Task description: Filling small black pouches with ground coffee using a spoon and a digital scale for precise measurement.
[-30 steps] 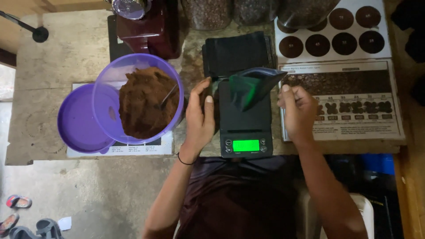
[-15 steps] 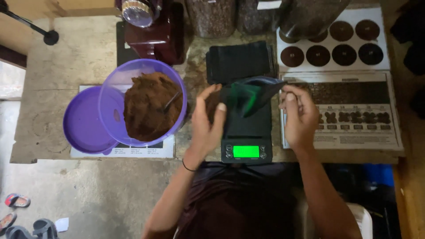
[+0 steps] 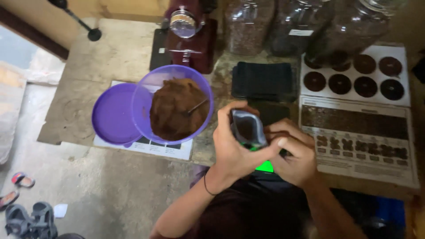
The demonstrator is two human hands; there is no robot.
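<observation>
Purple plastic lid point(image 3: 113, 114) and tub of brown grounds point(image 3: 176, 106) sit left on the counter. Beside them, the left hand point(image 3: 232, 148) grips an open foil pouch point(image 3: 246, 129) above the scale's green display point(image 3: 265, 167). The right hand point(image 3: 295, 152) pinches the pouch's right edge.

I hold the pouch point(image 3: 248, 129) between both hands over the scale point(image 3: 264, 167). Left of it on the tabletop point(image 3: 119, 53) stands the bowl point(image 3: 173, 104), its lid point(image 3: 114, 114) further left. Behind lie bags point(image 3: 264, 80), jars point(image 3: 292, 24) beyond.
</observation>
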